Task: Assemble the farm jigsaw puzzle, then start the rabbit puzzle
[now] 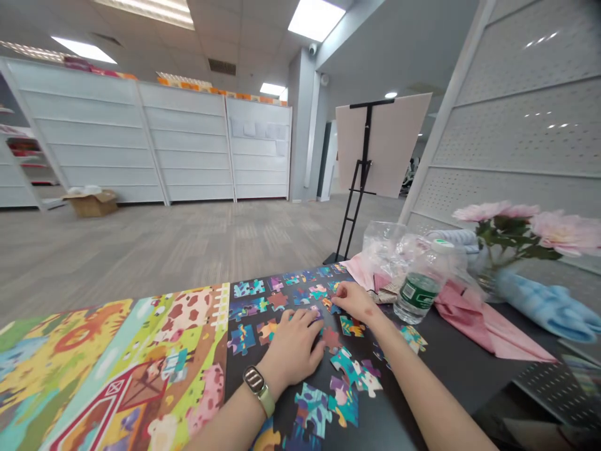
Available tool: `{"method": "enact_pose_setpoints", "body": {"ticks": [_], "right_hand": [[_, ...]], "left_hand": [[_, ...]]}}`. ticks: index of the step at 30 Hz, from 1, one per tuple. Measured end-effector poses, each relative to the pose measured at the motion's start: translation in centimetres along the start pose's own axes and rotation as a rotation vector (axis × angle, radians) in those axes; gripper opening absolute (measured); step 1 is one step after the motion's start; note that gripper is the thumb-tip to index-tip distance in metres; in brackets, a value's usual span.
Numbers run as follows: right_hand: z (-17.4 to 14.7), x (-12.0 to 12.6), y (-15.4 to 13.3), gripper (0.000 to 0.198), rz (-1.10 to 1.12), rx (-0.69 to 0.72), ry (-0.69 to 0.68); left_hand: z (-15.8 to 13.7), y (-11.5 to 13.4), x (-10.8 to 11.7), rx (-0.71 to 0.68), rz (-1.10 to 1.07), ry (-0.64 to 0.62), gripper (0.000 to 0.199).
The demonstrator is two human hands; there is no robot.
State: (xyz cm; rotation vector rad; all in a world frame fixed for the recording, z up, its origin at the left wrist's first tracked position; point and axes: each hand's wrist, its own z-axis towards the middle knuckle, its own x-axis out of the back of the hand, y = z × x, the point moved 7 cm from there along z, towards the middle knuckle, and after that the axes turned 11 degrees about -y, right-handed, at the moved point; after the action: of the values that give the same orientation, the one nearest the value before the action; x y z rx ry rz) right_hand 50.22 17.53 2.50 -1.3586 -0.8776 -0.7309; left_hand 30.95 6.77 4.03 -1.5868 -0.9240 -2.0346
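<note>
My left hand (293,344), with a watch (254,379) on its wrist, lies palm down over the puzzle pieces on the black tabletop, fingers stretched out. Under its fingertips a piece is partly covered. Farther right, the fingers of my right hand (354,300) are bent together at the edge of a small orange-and-blue puzzle piece (334,309); the exact grip is partly hidden. Loose pieces lie around both hands, among them a blue one (242,339) on the left and a yellow-and-teal one (351,326). Nearer me, several pieces (313,407) are close together or overlapping.
A farm-picture mat (188,351) covers the table's left part. On the right stand a water bottle (417,285), crumpled clear plastic (385,241), pink cloth (474,319), a blue cloth (549,304) and a vase of pink flowers (563,232). An easel (359,169) stands beyond the table.
</note>
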Motion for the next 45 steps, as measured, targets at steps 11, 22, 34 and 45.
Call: {"method": "enact_pose_setpoints", "body": {"ticks": [11, 22, 34, 45], "right_hand": [[-6.2, 2.3, 2.2, 0.033, -0.204, 0.068, 0.024], [-7.7, 1.2, 2.5, 0.044, -0.350, 0.045, 0.021], [-8.2, 2.8, 6.6, 0.041, -0.310, -0.001, 0.043], [-5.7, 2.4, 3.2, 0.049, -0.310, 0.103, 0.020]], "left_hand": [[0.0, 0.3, 0.2, -0.068, -0.028, -0.021, 0.042], [-0.2, 5.5, -1.5, -0.267, -0.134, -0.115, 0.057], [-0.6, 5.3, -0.8, -0.255, -0.195, -0.087, 0.041], [-0.5, 5.2, -0.9, -0.251, -0.172, -0.082, 0.038]]}}
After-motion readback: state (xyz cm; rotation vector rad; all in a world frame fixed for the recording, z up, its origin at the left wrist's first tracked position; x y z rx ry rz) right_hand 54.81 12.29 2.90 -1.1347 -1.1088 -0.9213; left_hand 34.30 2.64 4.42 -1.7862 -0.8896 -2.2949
